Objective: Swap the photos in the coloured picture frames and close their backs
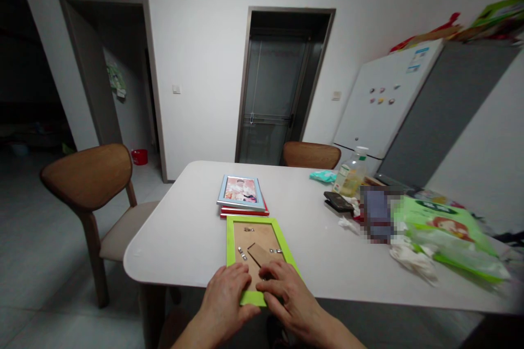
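Observation:
A green picture frame (231,240) lies back side up at the table's near edge, its brown backing (245,237) showing a folded stand and small metal clips. My left hand (227,297) grips the lower left corner, fingers over the side and thumb at the bottom edge. On the lower right part, my right hand (286,297) is closed, with bent fingers on the backing and frame; its fingertips partly hide the stand's lower end. Just beyond sits a light blue frame (241,190) with a picture, stacked on a red frame (245,212).
The white table (184,229) holds a bottle (350,174), a black phone-like object (338,202), a teal packet (323,176), crumpled tissues and a green plastic bag (446,223) at right. Wooden chairs stand at left (92,174) and behind (311,155). A fridge (385,103) is at the back right.

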